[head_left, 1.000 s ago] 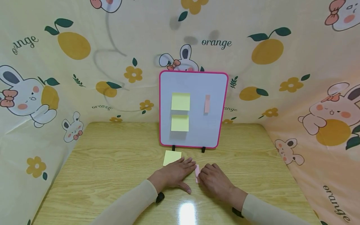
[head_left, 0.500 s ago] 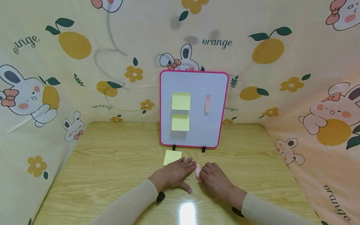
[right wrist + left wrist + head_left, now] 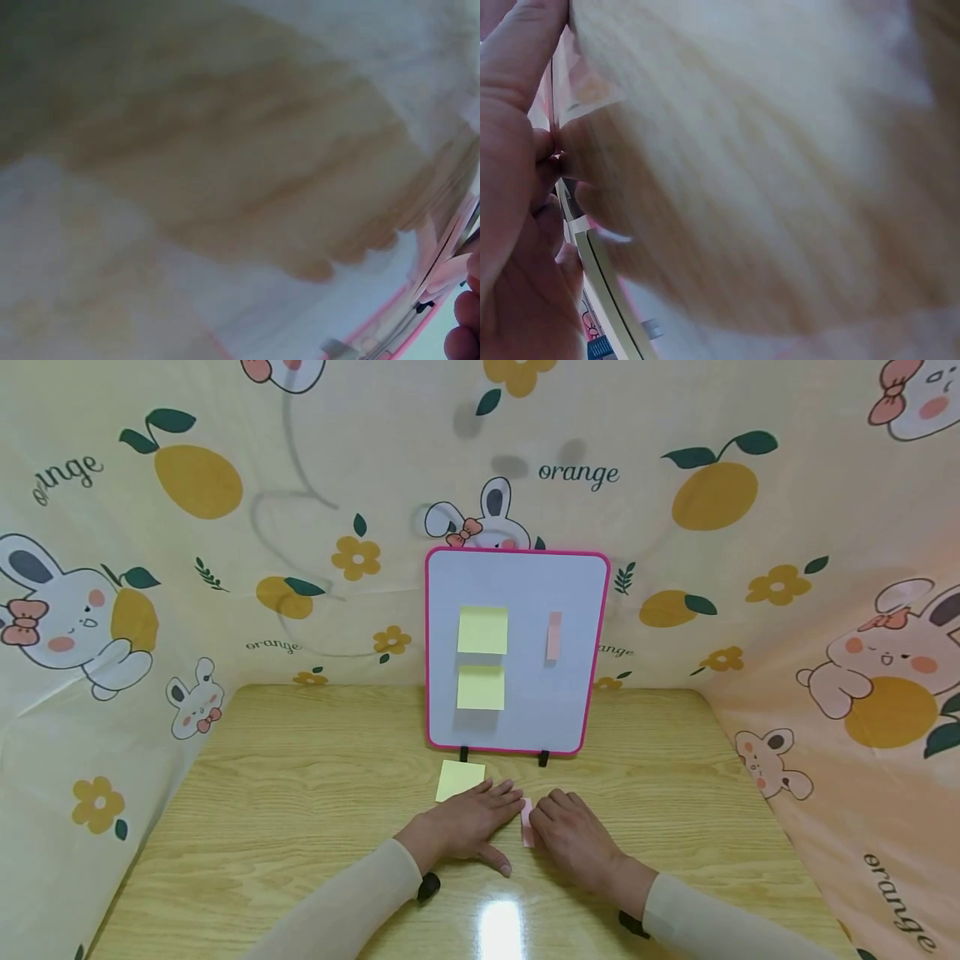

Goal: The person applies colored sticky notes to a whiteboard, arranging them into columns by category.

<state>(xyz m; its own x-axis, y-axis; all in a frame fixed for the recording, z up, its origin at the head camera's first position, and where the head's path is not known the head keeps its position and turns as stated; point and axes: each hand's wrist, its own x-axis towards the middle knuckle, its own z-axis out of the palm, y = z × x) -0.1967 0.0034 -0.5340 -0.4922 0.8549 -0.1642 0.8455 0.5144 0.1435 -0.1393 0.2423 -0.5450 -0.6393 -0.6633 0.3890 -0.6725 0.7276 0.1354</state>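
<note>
A narrow pink sticky note pad lies on the table between the hands. My left hand rests flat with fingers extended, its fingertips at the pad's upper left edge. The curled fingers of my right hand pinch at the right side of the pad. In the right wrist view a pink sheet stands close to the fingertips; the exact pinch is hard to make out. Partly behind the left hand lies a yellow sticky note pad, whose edge also shows in the left wrist view.
A pink-framed whiteboard stands at the back on black feet. It bears an upper yellow note, a lower yellow note and a pink strip note. Printed cloth surrounds the wooden table.
The right fingers have shifted slightly at the pink pad's right side. My left hand has stayed in place, and the notes on the whiteboard are unchanged.
</note>
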